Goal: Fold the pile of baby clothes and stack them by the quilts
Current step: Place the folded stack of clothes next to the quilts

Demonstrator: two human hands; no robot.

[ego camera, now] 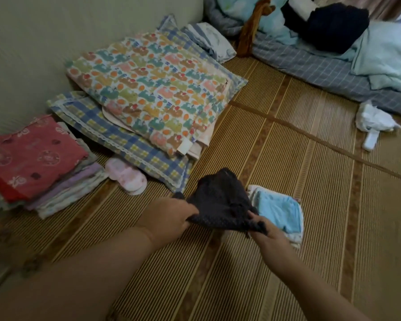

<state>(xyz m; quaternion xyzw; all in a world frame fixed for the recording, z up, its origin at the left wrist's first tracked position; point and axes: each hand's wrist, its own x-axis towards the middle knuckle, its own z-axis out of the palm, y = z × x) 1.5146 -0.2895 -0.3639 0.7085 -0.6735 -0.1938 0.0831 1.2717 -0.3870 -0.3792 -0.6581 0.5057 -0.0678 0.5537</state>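
Currently the person is working on a dark garment (220,202), holding it up off the woven mat floor (299,158) just in front of the near corner of the patterned quilt (153,89).

Handling — judging by the slump between the two holds, the cloth is looking soft, light and limp, with an open knit or dotted texture. It is sagging into a bunch in the middle, so it is unlikely to keep a fold unless it is laid flat. Nothing fragile or slippery is showing. The best holds are probably the outer edges or corners, so the piece is pulled square before the fold.

Grips — the left grip (169,218) is clenching one bunched end, fingers curling round the fabric and thumb over the top. The right grip (266,235) is pinching the opposite end, with a small tail of cloth hanging past the fingers. Both are closing tightly on fabric, neither splayed.

A small folded stack topped with a light blue piece (280,214) is sitting on the mat, a little further out from the quilt than the garment. The dark cloth is overlapping the stack's edge in view, but whether the two are touching cannot be told.
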